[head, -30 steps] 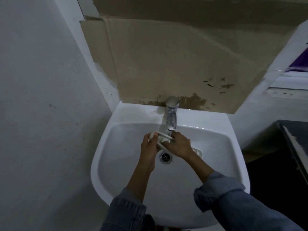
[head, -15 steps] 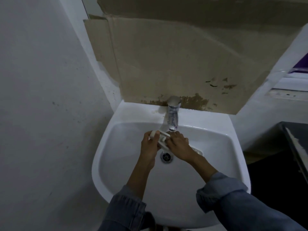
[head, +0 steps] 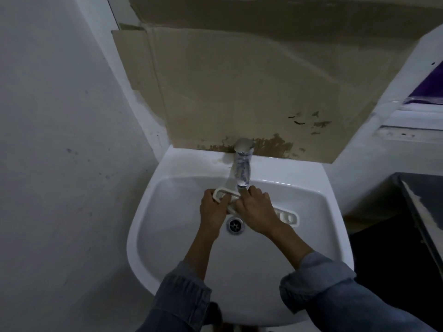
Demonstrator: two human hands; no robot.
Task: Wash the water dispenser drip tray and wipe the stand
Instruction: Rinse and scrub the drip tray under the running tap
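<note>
Over the white ceramic sink (head: 167,236) now: the left hand (head: 213,208) grips one end of the long white plastic drip tray (head: 223,191), and the right hand (head: 256,212) curls over its middle, just under the chrome tap (head: 242,168) and above the steel drain (head: 235,225).

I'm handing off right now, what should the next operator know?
Left hand: grips the drip tray at its left end.
Right hand: fingers curled over the tray, under the tap.
Tray is held in the sink basin, above the drain.
Running water: cannot tell.
Done: tray at the sink.
Left: finish washing; wipe the stand, not in view.
</note>
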